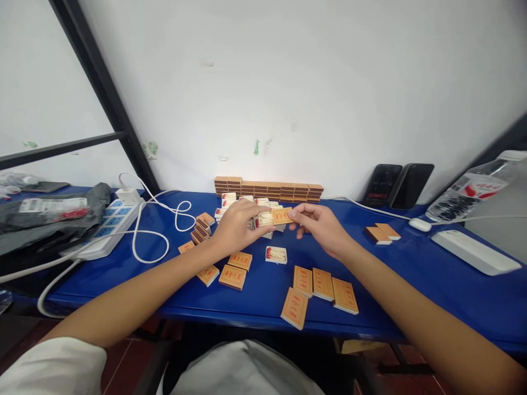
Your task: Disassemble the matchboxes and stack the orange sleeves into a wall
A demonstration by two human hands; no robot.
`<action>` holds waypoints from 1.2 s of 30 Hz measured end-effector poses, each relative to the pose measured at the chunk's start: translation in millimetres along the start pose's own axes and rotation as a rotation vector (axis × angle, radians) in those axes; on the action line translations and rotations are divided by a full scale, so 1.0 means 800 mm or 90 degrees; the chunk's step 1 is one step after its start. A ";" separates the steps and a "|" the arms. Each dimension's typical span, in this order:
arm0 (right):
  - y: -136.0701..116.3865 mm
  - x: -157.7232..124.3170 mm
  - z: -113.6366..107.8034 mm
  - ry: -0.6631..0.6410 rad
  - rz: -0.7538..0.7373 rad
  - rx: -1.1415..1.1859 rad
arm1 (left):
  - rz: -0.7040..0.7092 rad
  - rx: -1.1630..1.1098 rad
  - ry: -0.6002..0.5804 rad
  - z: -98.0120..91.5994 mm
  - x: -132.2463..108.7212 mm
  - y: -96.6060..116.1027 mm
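Note:
My left hand (236,226) pinches a matchbox tray (265,219) full of matches above the blue table. My right hand (318,224) grips the orange matchbox sleeve (280,216) by its right end; tray and sleeve are in line, and the tray's left part shows outside the sleeve. Behind my left hand lie several open trays of red-tipped matches (228,200), partly hidden. A single open tray (275,254) sits below my hands. Closed matchboxes (233,276) lie near my left forearm, and several more matchboxes (303,281) lie near my right one.
A stacked row of matchboxes (267,191) stands along the wall. Two matchboxes (381,233) lie at the right, near a white power bank (475,252), two phones (397,185) and a water bottle (473,189). A power strip (109,227) and white cables occupy the left, beside a grey bag (49,211).

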State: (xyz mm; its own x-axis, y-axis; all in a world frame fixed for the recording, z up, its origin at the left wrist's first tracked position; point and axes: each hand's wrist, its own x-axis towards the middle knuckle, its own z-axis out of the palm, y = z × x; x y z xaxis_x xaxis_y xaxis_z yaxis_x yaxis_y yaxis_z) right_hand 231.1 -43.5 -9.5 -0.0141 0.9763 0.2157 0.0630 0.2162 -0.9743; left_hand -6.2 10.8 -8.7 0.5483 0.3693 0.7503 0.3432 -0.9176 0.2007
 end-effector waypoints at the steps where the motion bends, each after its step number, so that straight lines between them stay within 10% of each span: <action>1: 0.000 0.001 -0.003 0.013 -0.002 -0.002 | -0.003 0.008 0.005 -0.001 0.000 0.000; 12: 0.007 0.021 -0.065 0.173 0.012 -0.282 | -0.042 0.045 0.038 -0.003 0.001 -0.013; 28: 0.005 0.022 -0.101 0.046 0.167 -0.698 | -0.050 0.055 0.016 -0.004 0.000 -0.019; 32: 0.001 0.019 -0.089 0.095 0.047 -0.643 | -0.055 0.058 0.015 -0.003 0.000 -0.018; 36: -0.008 0.008 -0.053 -0.041 0.028 -0.357 | -0.057 0.036 0.002 -0.005 0.003 -0.004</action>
State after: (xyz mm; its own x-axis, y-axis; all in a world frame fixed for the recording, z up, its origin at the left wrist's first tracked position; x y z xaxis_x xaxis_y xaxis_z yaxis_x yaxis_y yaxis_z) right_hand 272.6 -38.9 0.5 -0.0585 0.9863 0.1544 0.5855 0.1592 -0.7949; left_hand -9.5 13.8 -5.0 0.5116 0.4484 0.7329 0.4327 -0.8714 0.2311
